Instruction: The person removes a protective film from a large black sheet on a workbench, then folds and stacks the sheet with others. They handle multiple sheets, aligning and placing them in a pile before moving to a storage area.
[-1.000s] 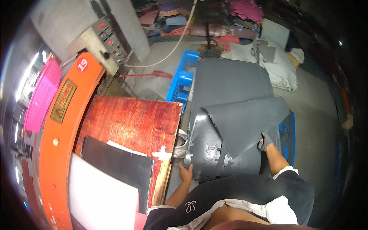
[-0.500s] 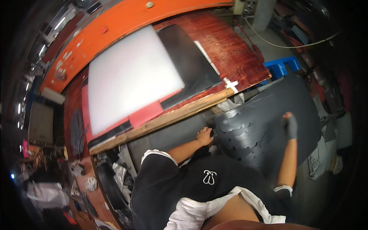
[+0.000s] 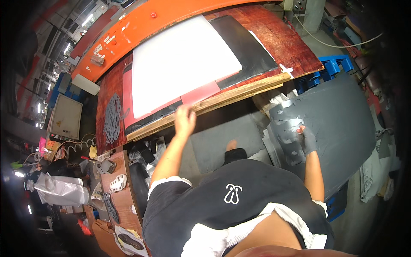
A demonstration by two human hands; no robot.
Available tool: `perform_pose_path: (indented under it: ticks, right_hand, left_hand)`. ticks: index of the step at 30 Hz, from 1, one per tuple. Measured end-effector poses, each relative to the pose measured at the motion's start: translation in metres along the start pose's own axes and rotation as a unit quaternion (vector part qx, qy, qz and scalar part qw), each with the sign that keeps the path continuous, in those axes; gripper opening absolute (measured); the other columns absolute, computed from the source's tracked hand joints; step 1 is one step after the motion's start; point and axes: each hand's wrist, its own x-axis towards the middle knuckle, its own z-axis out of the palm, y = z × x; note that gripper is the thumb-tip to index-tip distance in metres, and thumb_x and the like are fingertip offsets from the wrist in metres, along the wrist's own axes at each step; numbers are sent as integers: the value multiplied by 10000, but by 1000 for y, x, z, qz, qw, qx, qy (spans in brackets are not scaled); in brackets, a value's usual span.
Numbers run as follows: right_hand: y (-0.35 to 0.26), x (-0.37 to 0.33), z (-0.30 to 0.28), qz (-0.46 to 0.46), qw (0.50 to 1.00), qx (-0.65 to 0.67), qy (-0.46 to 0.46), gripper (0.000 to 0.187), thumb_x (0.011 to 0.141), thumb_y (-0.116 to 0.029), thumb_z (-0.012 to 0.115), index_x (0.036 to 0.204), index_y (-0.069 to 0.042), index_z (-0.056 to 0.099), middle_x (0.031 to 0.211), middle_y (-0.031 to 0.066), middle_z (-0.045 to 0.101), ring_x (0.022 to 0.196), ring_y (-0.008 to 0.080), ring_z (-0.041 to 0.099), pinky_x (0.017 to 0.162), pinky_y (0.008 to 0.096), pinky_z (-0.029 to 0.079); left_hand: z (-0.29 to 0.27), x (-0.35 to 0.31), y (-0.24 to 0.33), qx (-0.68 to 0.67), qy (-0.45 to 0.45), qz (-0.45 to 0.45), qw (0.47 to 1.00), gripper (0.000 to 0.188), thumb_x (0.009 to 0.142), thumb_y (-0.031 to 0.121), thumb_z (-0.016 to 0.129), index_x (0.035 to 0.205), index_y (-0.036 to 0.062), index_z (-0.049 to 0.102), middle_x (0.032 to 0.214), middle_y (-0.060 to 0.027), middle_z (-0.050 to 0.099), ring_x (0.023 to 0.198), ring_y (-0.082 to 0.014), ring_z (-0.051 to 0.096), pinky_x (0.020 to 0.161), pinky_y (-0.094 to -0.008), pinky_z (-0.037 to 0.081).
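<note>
**Two hands between the cutting counter and the grey sheet**

The left hand (image 3: 185, 121) rests on the front wooden edge of the dark red wooden counter (image 3: 291, 40), with the fingers spread apart and holding nothing. The right hand (image 3: 307, 139), in a grey glove, is closed on the dark grey rubber-like sheet with cut-out holes (image 3: 342, 115), which lies to the person's right, over a blue plastic pallet (image 3: 332, 68) and lower than the counter.

On the counter a large white rectangular board (image 3: 180, 60) lies on top of a pink sheet (image 3: 201, 92), and a black rectangular mat (image 3: 242, 45) lies just beside the white board on its right. A pile of grey cut pieces (image 3: 112, 120) lies at the left end of the counter. Behind the counter runs a long orange machine beam (image 3: 141, 32); it carries a small rectangular label with yellow stripes (image 3: 97, 60) near its left end.

Further left stands a cream metal cabinet (image 3: 64, 118) with a small yellow triangular warning sign (image 3: 58, 123) on its door. Below it, a lower brown wooden shelf (image 3: 124, 201) holds some grey and white cut shapes. A crumpled clear plastic bag (image 3: 60, 190) lies on the floor at the left. The room looks like a dim workshop, with long ceiling lights at the upper left.
</note>
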Motion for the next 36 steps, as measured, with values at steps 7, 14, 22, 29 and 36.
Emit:
perform_pose_path:
  ticks: [7, 14, 22, 29, 36]
  right_hand:
    - [-69, 19, 76, -75, 997, 20, 4, 214, 856, -246, 552, 989, -79, 568, 804, 30, 592, 615, 121, 537, 536, 260, 462]
    - [-93, 130, 248, -145, 979, -130, -52, 189, 847, -239, 563, 981, -105, 562, 772, -28, 537, 636, 69, 476, 535, 220, 388]
    - [-74, 227, 340, -180, 860, -476, 23, 560, 827, -338, 597, 1173, 87, 487, 1134, 174, 573, 1062, 235, 529, 888, 306, 402]
    - [-85, 217, 387, -152, 837, -525, 34, 492, 735, -424, 625, 832, 58, 601, 780, 204, 612, 741, 267, 582, 688, 348, 431]
    - [-104, 193, 384, -239, 775, -583, 48, 522, 698, -449, 631, 786, 65, 592, 820, 244, 570, 782, 344, 553, 706, 403, 424]
  left_hand:
    - [-64, 51, -178, 121, 129, -280, 944, 477, 751, 164, 602, 1154, -52, 467, 1169, -252, 467, 1093, -387, 450, 956, -414, 357]
    - [-110, 40, -293, 174, 23, -393, 903, 480, 787, 297, 590, 1137, -18, 496, 1084, -245, 533, 1033, -399, 495, 880, -437, 406]
    - [-103, 39, -320, 181, 41, -320, 929, 347, 825, 295, 562, 971, -17, 601, 897, -197, 572, 829, -354, 553, 725, -419, 452]
    - [-109, 45, -312, 65, 71, -362, 927, 261, 809, 233, 585, 956, 23, 629, 823, -180, 559, 788, -337, 539, 701, -396, 441]
    - [-126, 37, -300, -46, 76, -371, 924, 261, 796, 159, 575, 979, -22, 623, 843, -139, 588, 764, -229, 552, 684, -327, 435]
